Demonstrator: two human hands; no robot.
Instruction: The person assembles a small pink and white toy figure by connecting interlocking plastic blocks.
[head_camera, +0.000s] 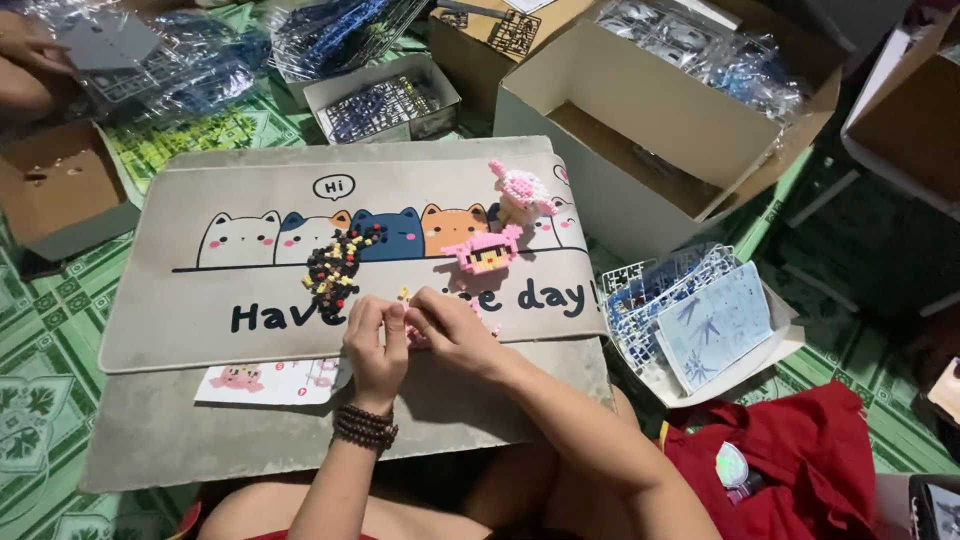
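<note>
Bare forearms come up from the near edge, the left wrist ringed with a dark bead bracelet (365, 425). Left hand (375, 345) and right hand (455, 330) meet fingertip to fingertip, pinched narrow on small pink bricks (415, 333) over a beige cat-printed mat (200, 300). Just beyond lie a dark brick pile (335, 265), a pink brick figure (484, 250) and a taller pink-white one (522, 192). Farther right stands an open cardboard box (640, 110).
</note>
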